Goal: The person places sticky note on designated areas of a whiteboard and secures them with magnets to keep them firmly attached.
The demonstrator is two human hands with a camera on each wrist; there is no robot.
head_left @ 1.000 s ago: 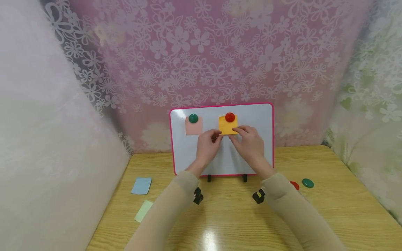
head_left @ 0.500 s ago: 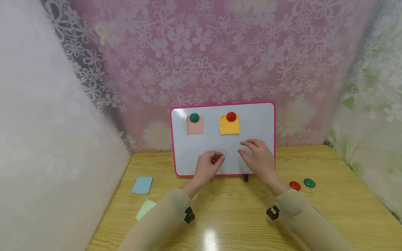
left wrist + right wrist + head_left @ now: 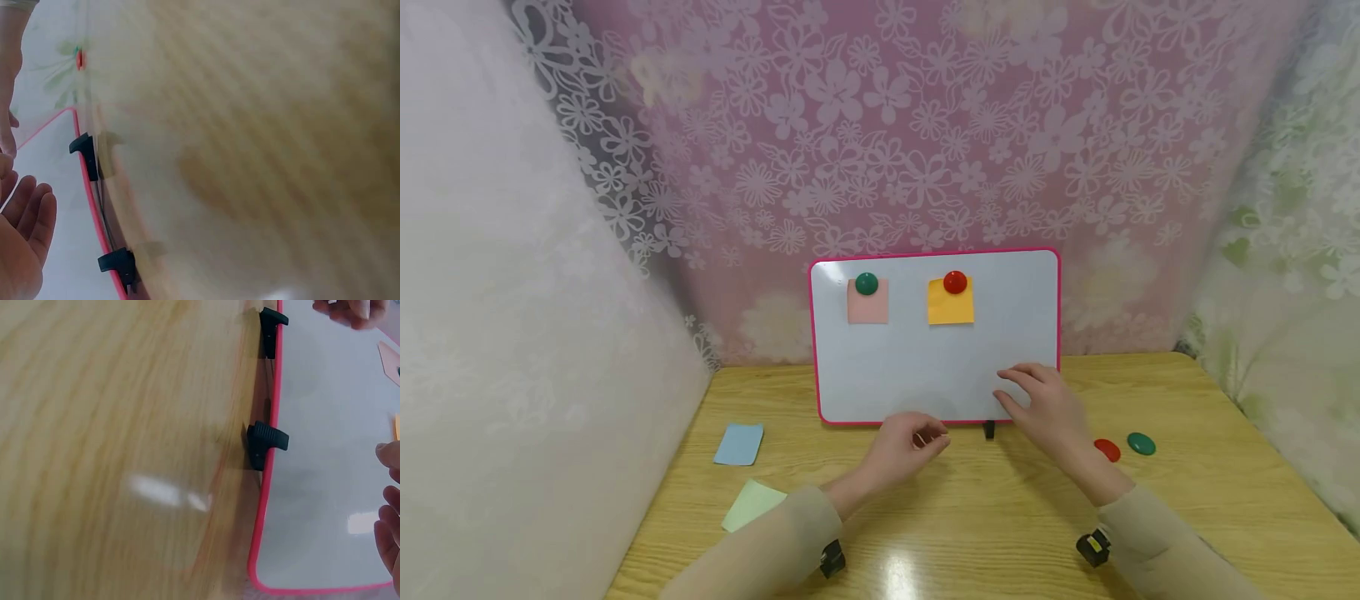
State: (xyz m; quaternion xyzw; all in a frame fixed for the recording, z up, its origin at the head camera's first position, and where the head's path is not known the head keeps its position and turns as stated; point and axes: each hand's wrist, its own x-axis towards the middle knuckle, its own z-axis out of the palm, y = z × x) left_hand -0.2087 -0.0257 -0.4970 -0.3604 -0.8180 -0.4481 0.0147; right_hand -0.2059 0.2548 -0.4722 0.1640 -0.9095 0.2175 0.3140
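A: Nearest entry, and its bounds?
B: Tabletop (image 3: 985, 533), wood-grain. Broad stretch of wood between two beige sleeves (image 3: 752, 543), each with a black wrist device (image 3: 832, 558). Left side meets a pale wall (image 3: 512, 333); right edge slants away to a rounded far corner.

A: Loose items upon it?
B: Pale green note (image 3: 751, 505), one, partly covered by the left sleeve. Blue note (image 3: 739, 444), one, just beyond. At right: loose red disc (image 3: 1108, 450), part hidden by the right wrist; loose green disc (image 3: 1141, 443), near it.

A: Hands?
B: Left hand (image 3: 904, 446), before the whiteboard's lower edge: fingers loosely bent, tips near the thumb, nothing seen in its hold. Right hand (image 3: 1048, 410), before the lower right corner: thumb and forefinger parted by a gap, nothing seen between. Contact with the board: cannot be told.

A: The board itself?
B: Whiteboard (image 3: 917, 375), pink-rimmed, standing on black clips (image 3: 988, 430); the right wrist view shows two. Upper left: pink note (image 3: 868, 308) under a green magnet (image 3: 867, 283). Right of it: yellow note (image 3: 951, 310) under a red magnet (image 3: 955, 282), well above both hands. White surface runs from the notes down to the hands.

A: Farthest?
B: Flowered pink backdrop (image 3: 910, 158).
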